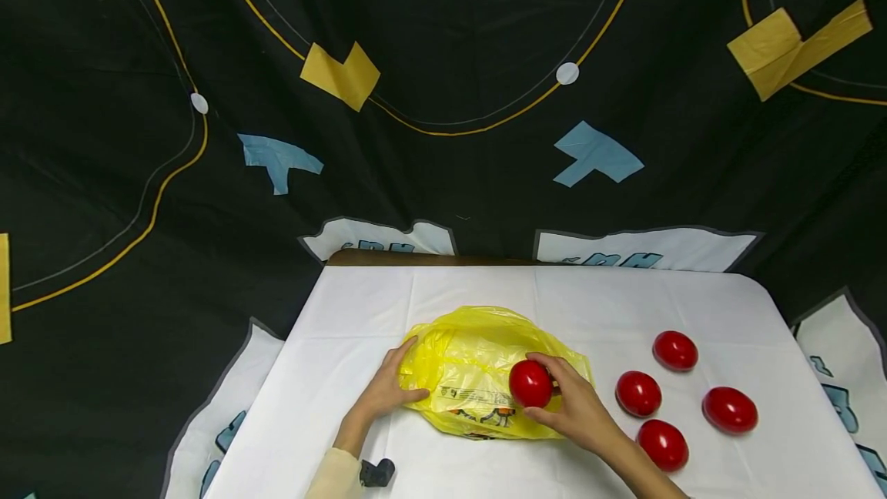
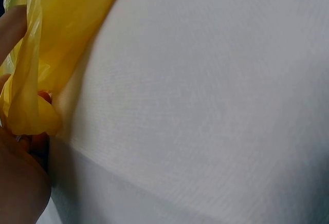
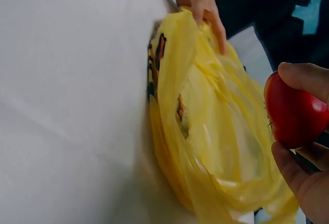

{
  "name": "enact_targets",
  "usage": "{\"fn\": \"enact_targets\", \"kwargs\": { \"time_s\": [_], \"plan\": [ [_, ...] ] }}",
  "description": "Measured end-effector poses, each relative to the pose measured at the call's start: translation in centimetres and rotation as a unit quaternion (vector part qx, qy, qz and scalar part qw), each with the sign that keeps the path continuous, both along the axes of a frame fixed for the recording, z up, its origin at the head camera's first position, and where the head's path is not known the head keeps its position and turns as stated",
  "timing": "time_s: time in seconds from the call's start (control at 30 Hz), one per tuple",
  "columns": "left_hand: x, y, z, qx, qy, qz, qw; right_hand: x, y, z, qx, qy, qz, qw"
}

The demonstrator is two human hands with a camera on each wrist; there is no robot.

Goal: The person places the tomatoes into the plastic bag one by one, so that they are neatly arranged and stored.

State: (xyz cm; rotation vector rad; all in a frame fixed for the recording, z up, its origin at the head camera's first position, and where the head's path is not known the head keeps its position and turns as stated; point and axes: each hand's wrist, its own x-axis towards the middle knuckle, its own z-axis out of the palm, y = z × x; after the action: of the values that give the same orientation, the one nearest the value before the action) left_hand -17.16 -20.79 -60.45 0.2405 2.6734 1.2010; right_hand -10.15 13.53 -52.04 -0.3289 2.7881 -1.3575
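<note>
A yellow plastic bag (image 1: 478, 345) with dark and orange print lies on the white table, its mouth gaping in the right wrist view. At the bag's left end, my left hand (image 1: 385, 391) grips the plastic between thumb and fingers; in the left wrist view folds of the bag (image 2: 31, 95) bunch within that hand. My right hand (image 1: 571, 403) holds a glossy red tomato (image 1: 530, 383) over the right part of the bag. Seen from the right wrist, thumb and fingers clasp the tomato (image 3: 293, 112) beside the bag's opening.
Several more tomatoes (image 1: 638, 393) lie loose on the white-covered table (image 1: 360, 306), to the right of the bag. Close by the left sleeve is a small black object (image 1: 377, 473). A black printed cloth (image 1: 443, 175) hangs behind the table's far edge.
</note>
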Motion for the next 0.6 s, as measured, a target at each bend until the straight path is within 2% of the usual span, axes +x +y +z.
{"fn": "enact_targets", "kwargs": {
  "time_s": [0.33,0.6],
  "plan": [
    [-0.1,-0.1,-0.3,-0.001,0.008,-0.004,1.0,-0.9,-2.4,-1.5,-0.015,0.043,0.061,0.9971],
    [0.0,-0.1,-0.3,0.002,0.007,-0.003,1.0,-1.8,-4.1,-3.0,-0.017,0.037,0.082,0.9958]
  ]
}}
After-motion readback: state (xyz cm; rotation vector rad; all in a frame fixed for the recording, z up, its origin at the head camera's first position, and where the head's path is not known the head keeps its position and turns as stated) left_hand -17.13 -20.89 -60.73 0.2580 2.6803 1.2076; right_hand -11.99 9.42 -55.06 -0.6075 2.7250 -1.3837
